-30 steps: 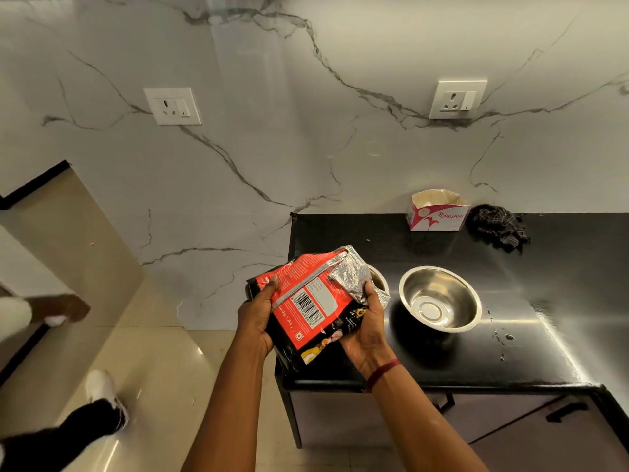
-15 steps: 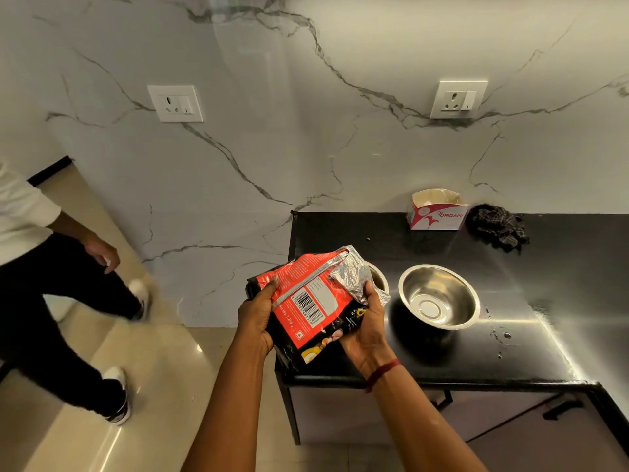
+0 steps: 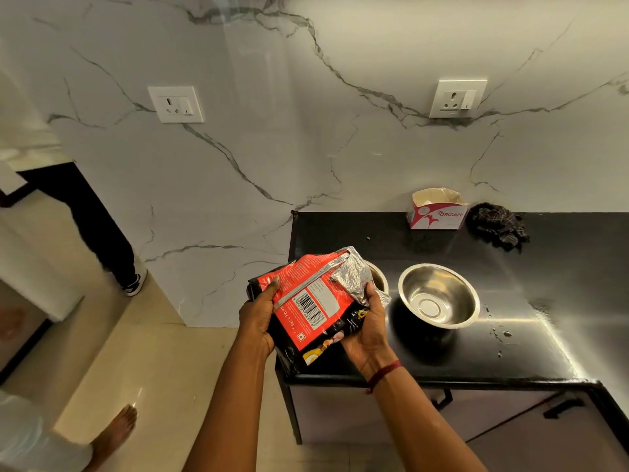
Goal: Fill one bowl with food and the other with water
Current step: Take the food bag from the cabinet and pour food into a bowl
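Observation:
Both my hands hold a red and black food packet [image 3: 306,301] with a silver foil top, tilted over the left end of the black counter [image 3: 510,352]. My left hand [image 3: 258,318] grips its left edge, and my right hand [image 3: 367,330] holds its right side just below the foil flap. Behind the packet, one steel bowl [image 3: 379,277] is mostly hidden, with only part of its rim showing. A second steel bowl [image 3: 439,294] stands in full view to the right, and nothing lies inside it.
A red and white carton [image 3: 437,211] and a dark crumpled cloth [image 3: 497,226] sit by the marble wall. Water drops [image 3: 500,333] lie right of the bowls. Another person's leg [image 3: 98,229] stands on the floor at left. A bare foot [image 3: 115,430] is at lower left.
The packet and my hands have hardly moved. The other person has walked across the floor at left, closer to the wall. A bare foot has come into view at lower left.

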